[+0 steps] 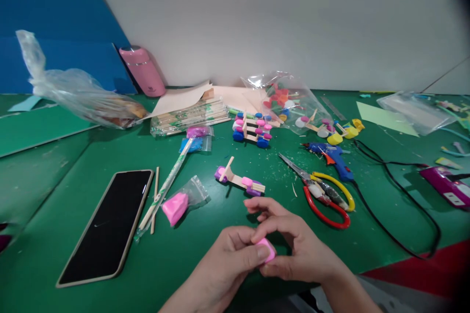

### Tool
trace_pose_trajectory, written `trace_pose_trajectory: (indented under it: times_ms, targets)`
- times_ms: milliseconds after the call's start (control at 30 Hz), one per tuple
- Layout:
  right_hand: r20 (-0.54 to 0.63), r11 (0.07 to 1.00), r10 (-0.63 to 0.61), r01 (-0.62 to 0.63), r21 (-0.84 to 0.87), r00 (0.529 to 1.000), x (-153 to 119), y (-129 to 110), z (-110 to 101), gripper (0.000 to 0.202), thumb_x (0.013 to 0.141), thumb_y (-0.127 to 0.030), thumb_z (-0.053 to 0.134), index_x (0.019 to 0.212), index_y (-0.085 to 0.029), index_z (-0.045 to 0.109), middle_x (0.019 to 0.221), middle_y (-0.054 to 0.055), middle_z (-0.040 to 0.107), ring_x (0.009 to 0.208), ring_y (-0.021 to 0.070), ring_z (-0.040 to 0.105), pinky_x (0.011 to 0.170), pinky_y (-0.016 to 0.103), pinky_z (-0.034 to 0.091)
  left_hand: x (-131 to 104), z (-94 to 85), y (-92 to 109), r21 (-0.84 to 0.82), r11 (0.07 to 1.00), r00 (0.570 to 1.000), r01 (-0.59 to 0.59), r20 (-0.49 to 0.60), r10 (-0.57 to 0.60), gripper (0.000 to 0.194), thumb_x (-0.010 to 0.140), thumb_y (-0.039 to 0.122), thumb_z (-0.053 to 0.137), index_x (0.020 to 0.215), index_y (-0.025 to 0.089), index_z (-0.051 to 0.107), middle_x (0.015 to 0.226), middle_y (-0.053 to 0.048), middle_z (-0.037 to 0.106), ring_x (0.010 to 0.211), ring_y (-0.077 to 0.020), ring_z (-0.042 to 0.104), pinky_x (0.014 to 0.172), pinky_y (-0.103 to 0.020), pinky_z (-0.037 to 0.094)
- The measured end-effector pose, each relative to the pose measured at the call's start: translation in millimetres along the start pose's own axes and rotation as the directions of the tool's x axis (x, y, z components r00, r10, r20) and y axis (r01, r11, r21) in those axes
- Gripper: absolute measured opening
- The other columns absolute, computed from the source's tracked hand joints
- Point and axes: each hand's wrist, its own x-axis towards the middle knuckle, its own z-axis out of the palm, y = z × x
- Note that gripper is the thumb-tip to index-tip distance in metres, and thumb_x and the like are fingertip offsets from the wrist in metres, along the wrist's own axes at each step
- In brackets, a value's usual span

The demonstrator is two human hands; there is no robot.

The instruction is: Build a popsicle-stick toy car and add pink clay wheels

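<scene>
Between my two hands is a small pink lump of modelling clay (267,250), close to the table's front edge. My left hand (229,264) pinches it with thumb and fingers. From the other side, the thumb and fingers of my right hand (297,242) press on it too. Just beyond my fingers lies a small craft-stick model (240,181) with purple and pink clay parts. Left of my hands, a zip bag holds more pink clay (175,208). Right of them rest scissors (323,195) with red and yellow handles.
A phone (106,227) and wrapped chopsticks (169,181) lie at left. Several clay-and-stick models (252,129) stand farther back. A blue glue gun (330,156) trails its black cord at right toward a purple power strip (448,186). A pink flask (143,71) stands against the wall.
</scene>
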Motion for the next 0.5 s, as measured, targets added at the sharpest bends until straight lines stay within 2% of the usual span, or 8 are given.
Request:
trace_pose_trajectory:
  times_ms: [67, 200, 333, 500]
  targets:
    - [-0.009, 1.0, -0.022, 0.022, 0.015, 1.0, -0.3, 2.0, -0.3, 0.038, 0.063, -0.027, 0.073, 0.099, -0.027, 0.062, 0.132, 0.004, 0.04, 0.117, 0.0228, 0.042, 0.097, 0.037, 0.034, 0.8, 0.6, -0.8, -0.017, 1.0, 1.0, 0.007, -0.018, -0.008, 0.016, 0.063, 0.024, 0.071, 0.06, 0.01, 0.066, 0.053, 0.001, 0.053, 0.052, -0.0062, 0.043, 0.053, -0.018, 0.033]
    - [-0.081, 0.998, -0.064, 0.062, -0.032, 0.995, -1.4, 4.7, 0.6, 0.058, 0.063, -0.032, 0.073, 0.117, -0.028, 0.051, 0.133, 0.006, 0.037, 0.124, 0.0244, 0.033, 0.101, 0.04, 0.029, 3.0, 1.9, -3.6, -0.062, 0.997, 0.99, -0.04, -0.138, 0.031, 0.016, 0.066, 0.026, 0.07, 0.067, 0.01, 0.067, 0.06, -0.001, 0.059, 0.055, -0.0072, 0.048, 0.055, -0.018, 0.037]
    - [-0.21, 0.958, -0.124, 0.062, -0.279, 0.97, -0.7, 6.6, 3.3, 0.044, 0.069, -0.023, 0.068, 0.11, -0.026, 0.054, 0.127, 0.006, 0.04, 0.118, 0.0214, 0.04, 0.098, 0.034, 0.035, 4.6, 4.3, -5.6, -0.115, 0.99, 0.98, -0.082, -0.188, 0.059, 0.015, 0.069, 0.027, 0.068, 0.069, 0.012, 0.067, 0.06, -0.001, 0.057, 0.057, -0.0081, 0.048, 0.058, -0.02, 0.04]
    - [-0.242, 0.898, -0.222, 0.101, -0.429, 0.944, 0.5, 10.1, 4.3, 0.028, 0.071, -0.02, 0.065, 0.099, -0.024, 0.061, 0.122, 0.005, 0.044, 0.111, 0.0189, 0.046, 0.093, 0.03, 0.038, 2.8, 8.1, -5.0, -0.105, 0.987, 0.975, -0.119, -0.201, 0.096, 0.018, 0.073, 0.029, 0.062, 0.069, 0.012, 0.068, 0.06, -0.001, 0.055, 0.06, -0.0112, 0.049, 0.06, -0.023, 0.042]
